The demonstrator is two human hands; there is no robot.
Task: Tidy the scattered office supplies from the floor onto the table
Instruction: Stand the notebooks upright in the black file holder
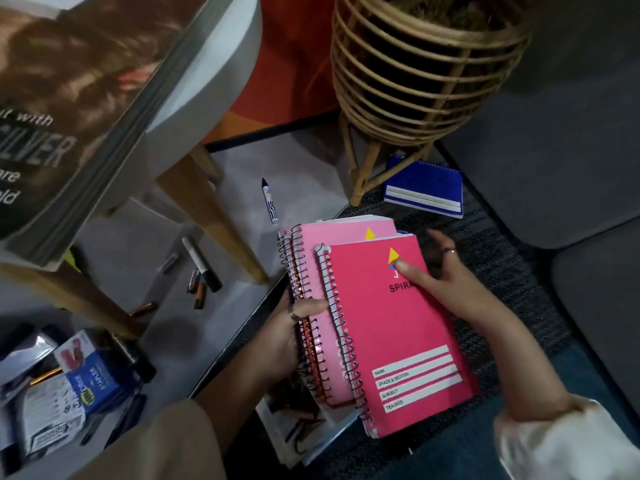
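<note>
Head view: left hand (291,344) grips pink notebooks (391,327)

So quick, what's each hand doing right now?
Left hand: grips the stack of pink spiral-bound notebooks at the wire spines.
Right hand: open, straight fingers resting on the top notebook's cover.

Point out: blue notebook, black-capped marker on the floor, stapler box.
blue notebook (427,183), head view, on its blue cover.
black-capped marker (269,201), head view, mid-barrel.
stapler box (98,375), head view, on its blue face.
</note>
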